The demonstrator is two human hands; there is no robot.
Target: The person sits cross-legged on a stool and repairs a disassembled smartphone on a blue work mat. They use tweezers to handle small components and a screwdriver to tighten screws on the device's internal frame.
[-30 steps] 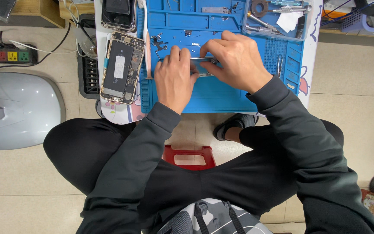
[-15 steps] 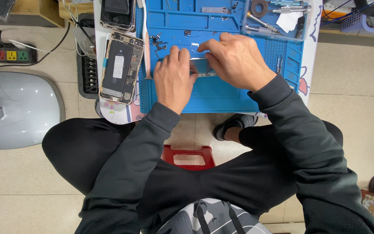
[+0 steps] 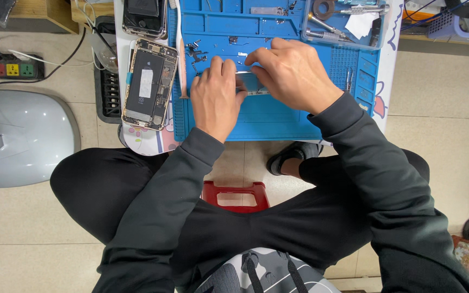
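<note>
Head view: a small flat grey part [image 3: 249, 82] was pinched between the fingertips of the left hand [image 3: 215, 97] and the right hand [image 3: 294, 73], just above the blue work mat [image 3: 278, 116]. Left of the grip, an opened phone [image 3: 148, 84] was laid (back up, innards showing). Small screws [image 3: 195, 51] were scattered just beyond the left fingertips.

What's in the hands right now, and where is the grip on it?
Both hands pinch a small flat grey part over the blue mat: left hand at its left end, right hand along its top and right side. What kind of part it is cannot be told.
</note>
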